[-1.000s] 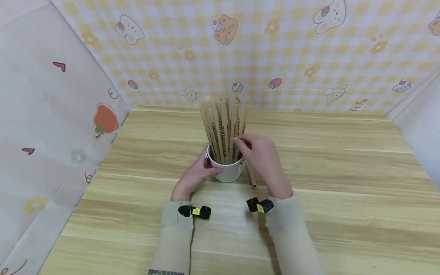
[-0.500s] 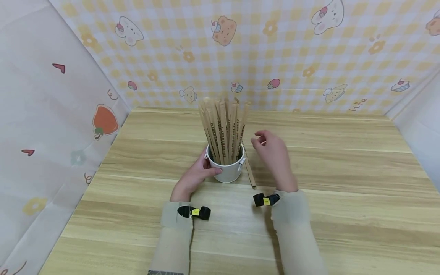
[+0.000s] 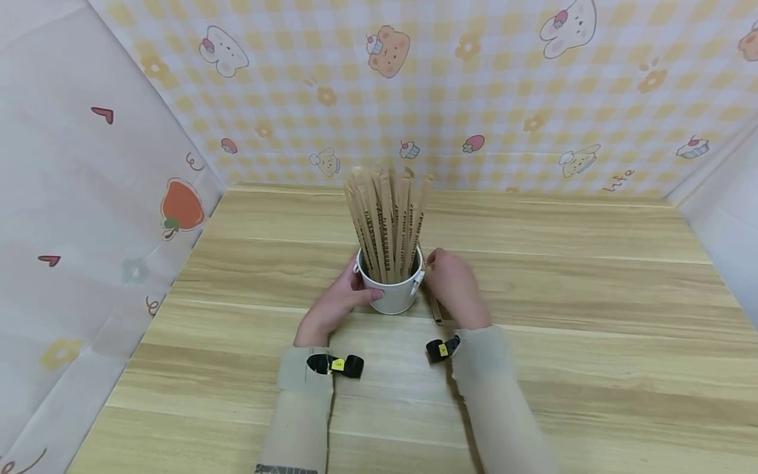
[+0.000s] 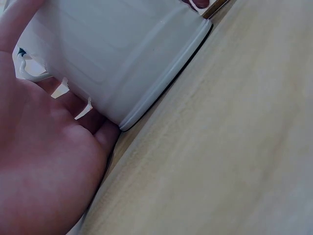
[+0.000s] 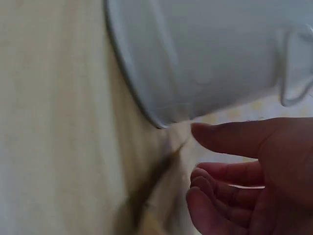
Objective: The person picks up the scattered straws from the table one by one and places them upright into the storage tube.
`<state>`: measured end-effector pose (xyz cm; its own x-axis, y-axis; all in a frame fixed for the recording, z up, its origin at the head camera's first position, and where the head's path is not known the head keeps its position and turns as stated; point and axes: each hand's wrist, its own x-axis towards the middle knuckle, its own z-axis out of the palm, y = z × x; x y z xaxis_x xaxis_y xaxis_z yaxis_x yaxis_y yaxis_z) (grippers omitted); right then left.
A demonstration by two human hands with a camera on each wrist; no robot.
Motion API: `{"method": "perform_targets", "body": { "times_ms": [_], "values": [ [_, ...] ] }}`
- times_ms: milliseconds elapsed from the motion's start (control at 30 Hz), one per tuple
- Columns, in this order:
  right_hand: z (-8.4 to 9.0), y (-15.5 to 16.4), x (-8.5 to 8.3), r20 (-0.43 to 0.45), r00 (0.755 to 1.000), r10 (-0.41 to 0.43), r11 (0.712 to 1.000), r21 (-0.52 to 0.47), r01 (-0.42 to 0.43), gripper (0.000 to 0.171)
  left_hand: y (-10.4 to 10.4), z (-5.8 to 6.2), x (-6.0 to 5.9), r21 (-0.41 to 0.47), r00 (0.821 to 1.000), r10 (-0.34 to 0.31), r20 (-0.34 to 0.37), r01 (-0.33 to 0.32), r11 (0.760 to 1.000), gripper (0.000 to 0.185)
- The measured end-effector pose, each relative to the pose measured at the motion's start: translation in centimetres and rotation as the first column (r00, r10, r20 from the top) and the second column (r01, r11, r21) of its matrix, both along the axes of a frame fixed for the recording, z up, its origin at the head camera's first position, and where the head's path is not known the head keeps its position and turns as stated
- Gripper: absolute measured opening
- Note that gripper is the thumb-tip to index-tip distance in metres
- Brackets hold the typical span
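Note:
A small white bucket (image 3: 395,300) stands upright on the wooden table, full of paper-wrapped straws (image 3: 385,227) that lean slightly outward. My left hand (image 3: 334,304) holds it from the left, thumb across the front and fingers behind the wall, as the left wrist view shows beside the bucket's side (image 4: 107,49). One loose wrapped straw (image 3: 436,311) lies on the table just right of the bucket. Over that straw is my right hand (image 3: 457,287). In the right wrist view its thumb and bent fingers (image 5: 215,213) stand apart, with a gap between them, close to the bucket's base.
The wooden table (image 3: 592,296) reaches back to a yellow checked cloth wall (image 3: 503,85). A white printed sheet (image 3: 112,197) borders it on the left, another white one on the right. Small loop handles (image 3: 418,282) stick out from the bucket's sides.
My right hand left the straws in the bucket, drew away to the right, then came down low to the loose straw beside it. My left hand and the bucket stayed in place.

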<state>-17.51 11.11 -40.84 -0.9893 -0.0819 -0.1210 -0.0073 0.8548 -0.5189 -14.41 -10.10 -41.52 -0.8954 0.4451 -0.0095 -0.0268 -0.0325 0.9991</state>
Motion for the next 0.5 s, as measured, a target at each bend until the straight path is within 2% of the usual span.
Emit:
{"method": "perform_targets", "body": {
  "times_ms": [200, 367, 500],
  "values": [
    [-0.59, -0.38, 0.21, -0.002, 1.000, -0.004, 1.000, -0.002, 0.004, 0.010, 0.02, -0.02, -0.14, 0.005, 1.000, 0.000, 0.004, 0.000, 1.000, 0.092],
    [-0.78, -0.33, 0.04, 0.027, 1.000, 0.014, 1.000, -0.013, -0.014, 0.027, 0.00, 0.00, -0.14, 0.005, 1.000, 0.001, 0.008, -0.001, 1.000, 0.092],
    [-0.27, 0.23, -0.01, 0.060, 0.998, 0.014, 1.000, -0.023, -0.013, 0.030, 0.00, 0.03, -0.01, 0.010, 1.000, -0.002, 0.007, 0.002, 1.000, 0.092]
  ]
}}
